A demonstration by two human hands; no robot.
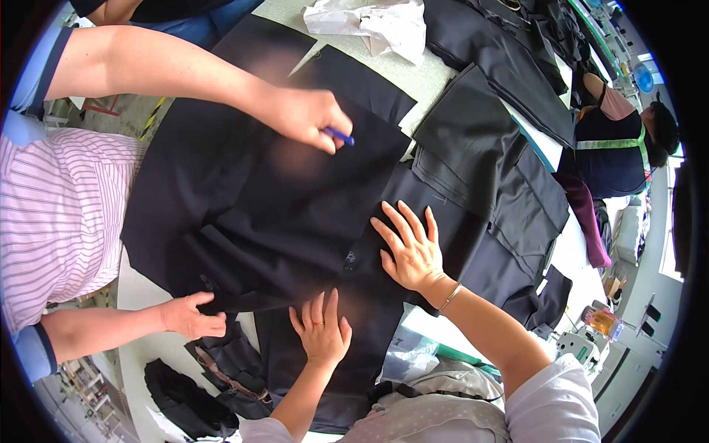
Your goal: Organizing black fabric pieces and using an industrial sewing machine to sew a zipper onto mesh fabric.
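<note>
Large pieces of black fabric [310, 199] cover the middle of the table, with some folds and small pale marks on them. My left hand [323, 332] lies on the cloth near its front edge, fingers spread, a ring on one finger. Farther right and higher, my right hand [410, 251] rests flat on the fabric with its fingers apart, a bracelet at the wrist. Across from it, a co-worker's hand [314, 118] grips a blue pen [339, 136] above the cloth. The same person's other hand [193, 315] is at the fabric's left front edge.
Stacks of dark cut cloth [487, 140] lie to the right. A crumpled white sheet [369, 26] is at the far edge, and a clear plastic bag [406, 351] sits close to my body. Dark scraps [188, 399] lie front left. Another person [609, 140] is at the far right.
</note>
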